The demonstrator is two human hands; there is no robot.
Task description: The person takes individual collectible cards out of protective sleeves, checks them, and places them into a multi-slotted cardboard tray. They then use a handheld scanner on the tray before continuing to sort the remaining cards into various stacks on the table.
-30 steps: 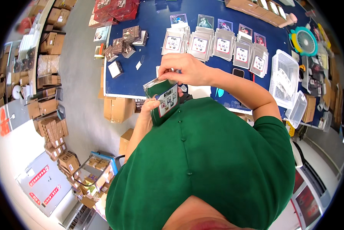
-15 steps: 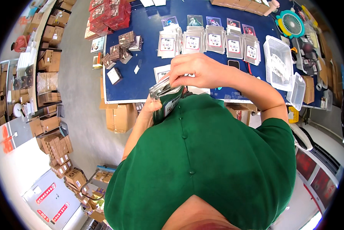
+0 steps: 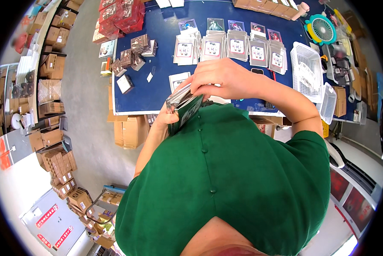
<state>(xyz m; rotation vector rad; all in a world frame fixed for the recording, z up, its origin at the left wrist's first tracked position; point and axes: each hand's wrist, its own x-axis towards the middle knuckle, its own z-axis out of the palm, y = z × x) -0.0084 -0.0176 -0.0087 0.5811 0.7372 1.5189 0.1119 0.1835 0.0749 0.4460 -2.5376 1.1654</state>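
Observation:
Close to my chest, a thick stack of flat sleeved cards (image 3: 185, 99) stands tilted on edge. My left hand (image 3: 169, 117) is closed around its lower left side, with the thumb across the front. From the right, my right hand (image 3: 223, 77) reaches over, its bent fingers pinched on the upper edges; some edges are fanned slightly apart. Just beyond the hands, a white printed card (image 3: 179, 79) lies on the blue table. Farther back sit several piles of sleeved cards (image 3: 214, 46) in a row, with colourful picture cards (image 3: 215, 24) behind them.
Small brown boxes (image 3: 140, 44) and red-wrapped boxes (image 3: 125, 18) are on the left of the blue table (image 3: 157, 94). At the right are a phone (image 3: 257, 71), a white basket (image 3: 306, 70) and a turquoise fan (image 3: 321, 29). A cardboard box (image 3: 130, 132) stands below the table edge.
The stack has turned slightly, showing less of its front face, and its top edges look more spread. My right hand stays at the top edges. The whole view has shifted a little.

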